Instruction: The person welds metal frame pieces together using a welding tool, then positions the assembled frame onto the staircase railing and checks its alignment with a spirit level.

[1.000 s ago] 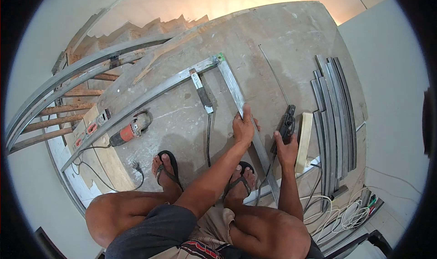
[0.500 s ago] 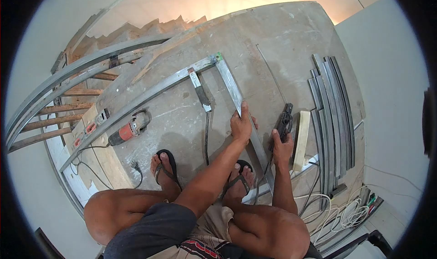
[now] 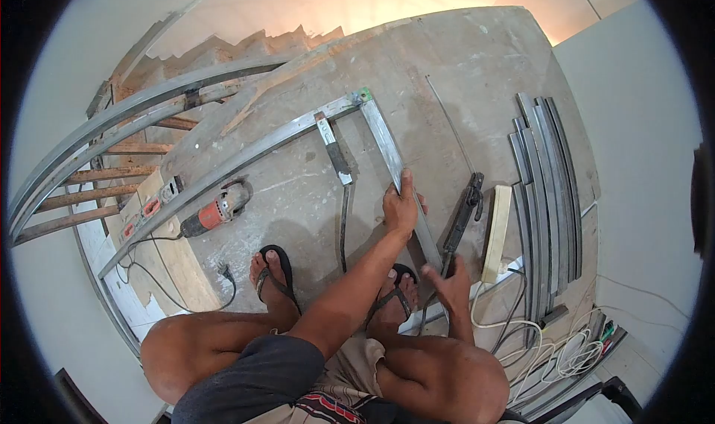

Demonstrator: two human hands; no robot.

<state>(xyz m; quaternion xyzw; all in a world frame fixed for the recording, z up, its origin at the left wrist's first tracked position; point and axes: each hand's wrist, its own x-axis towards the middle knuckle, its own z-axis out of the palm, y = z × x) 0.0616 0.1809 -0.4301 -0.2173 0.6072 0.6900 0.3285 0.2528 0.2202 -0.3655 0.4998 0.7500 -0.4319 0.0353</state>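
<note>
My left hand point(image 3: 402, 206) is wrapped around one arm of an L-shaped square metal tube frame point(image 3: 381, 137), below its greenish corner joint. On the floor to the right lies a black electrode holder point(image 3: 465, 214) with a long thin welding rod point(image 3: 450, 122) in its jaw, pointing away from me. My right hand point(image 3: 452, 284) is just below the holder's handle, near its cable, thumb and fingers apart. A short metal bar wrapped in black tape point(image 3: 333, 148), with a cable at its near end, touches the frame's longer arm.
An angle grinder point(image 3: 216, 214) lies left of my feet, inside the frame. A long pale block point(image 3: 497, 234) and several metal tubes point(image 3: 547, 193) lie to the right. Coiled cables point(image 3: 573, 353) spread at lower right. A curved metal railing point(image 3: 179, 89) borders the stairs at left.
My right hand has let go of the electrode holder and drawn back toward me, its fingers opening. The holder now lies on the floor. My left hand keeps its grip on the frame.
</note>
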